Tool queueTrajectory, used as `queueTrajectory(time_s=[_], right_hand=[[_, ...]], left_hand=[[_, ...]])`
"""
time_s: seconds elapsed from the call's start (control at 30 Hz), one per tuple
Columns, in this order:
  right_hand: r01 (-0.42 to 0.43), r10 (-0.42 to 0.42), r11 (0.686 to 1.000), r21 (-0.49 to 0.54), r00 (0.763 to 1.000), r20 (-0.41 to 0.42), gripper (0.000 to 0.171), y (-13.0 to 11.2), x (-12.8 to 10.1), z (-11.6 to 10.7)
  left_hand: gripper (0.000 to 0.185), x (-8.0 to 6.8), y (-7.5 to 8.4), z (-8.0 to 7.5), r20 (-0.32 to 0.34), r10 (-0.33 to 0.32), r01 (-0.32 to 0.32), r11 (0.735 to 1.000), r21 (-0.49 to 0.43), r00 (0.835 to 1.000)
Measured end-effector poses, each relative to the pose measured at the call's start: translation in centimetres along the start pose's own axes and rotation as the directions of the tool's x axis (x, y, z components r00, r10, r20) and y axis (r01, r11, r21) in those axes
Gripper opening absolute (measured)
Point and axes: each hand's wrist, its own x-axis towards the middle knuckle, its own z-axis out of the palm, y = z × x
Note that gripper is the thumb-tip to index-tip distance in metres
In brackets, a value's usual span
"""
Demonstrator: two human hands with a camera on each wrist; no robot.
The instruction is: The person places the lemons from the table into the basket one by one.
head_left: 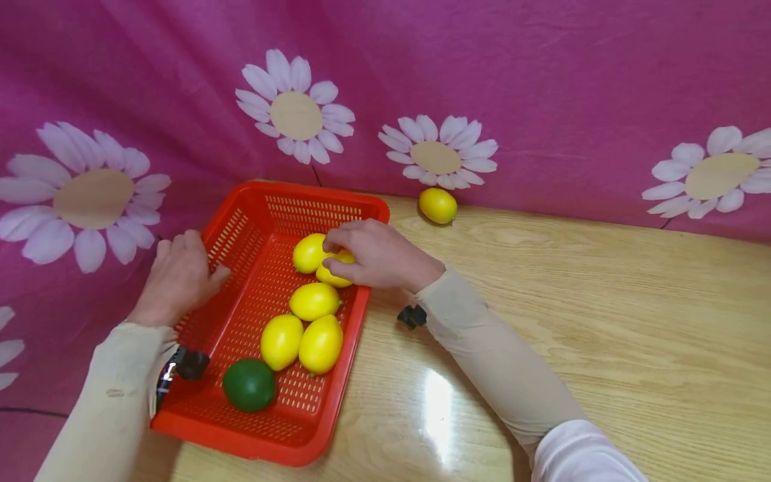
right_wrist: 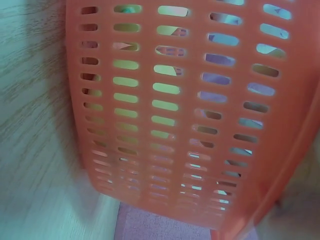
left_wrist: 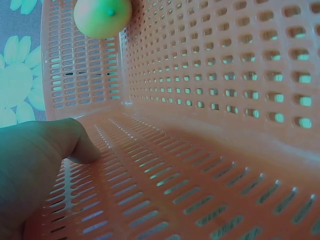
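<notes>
A red slotted basket (head_left: 241, 201) stands on the wooden table and holds several yellow lemons and one green lime (head_left: 249, 384). My left hand (head_left: 199, 258) grips the basket's left rim, fingers outside and thumb inside. In the left wrist view the thumb (left_wrist: 60, 150) presses the inner wall (left_wrist: 215, 100), with a lemon (left_wrist: 102, 17) at the far end. My right hand (head_left: 337, 258) reaches over the right rim, fingers curled round a lemon (head_left: 334, 274) beside another lemon (head_left: 308, 253). The right wrist view shows only the basket's outer wall (right_wrist: 175, 100).
One more lemon (head_left: 438, 205) lies on the table (head_left: 572, 301) behind the basket, against the pink daisy-print cloth (head_left: 542, 80). The cloth also hangs to the basket's left. Bare wood stretches to the right.
</notes>
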Motion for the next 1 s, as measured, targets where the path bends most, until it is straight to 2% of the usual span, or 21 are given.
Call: queueTrajectory(time_s=[0.2, 0.33, 0.47, 0.6, 1.0], right_hand=[[0.033, -0.030, 0.998, 0.056, 0.998, -0.057, 0.029, 0.1, -0.3, -0.1], [0.040, -0.025, 0.994, 0.106, 0.990, -0.138, 0.026, 0.4, -0.7, -0.5], [0.013, 0.028, 0.986, 0.167, 0.970, -0.243, 0.025, 0.7, -1.2, -1.3], [0.002, 0.050, 0.987, 0.163, 0.948, -0.314, 0.025, 1.1, -1.6, -1.9], [-0.065, 0.121, 0.986, 0.155, 0.916, -0.383, 0.024, 2.9, -2.4, -3.1]], left_hand=[[0.051, 0.0, 0.1, 0.1, -0.001, -0.004, 0.004, 1.000, 0.003, 1.000], [0.051, -0.1, 0.1, 0.0, -0.003, -0.005, 0.005, 1.000, 0.006, 1.000], [0.050, -0.1, 0.2, 0.1, -0.014, 0.002, -0.002, 1.000, 0.009, 1.000], [0.049, -0.2, 0.2, 0.1, -0.012, 0.004, -0.004, 1.000, 0.013, 1.000], [0.050, -0.1, 0.1, 0.0, -0.001, -0.006, 0.006, 1.000, 0.027, 1.000]])
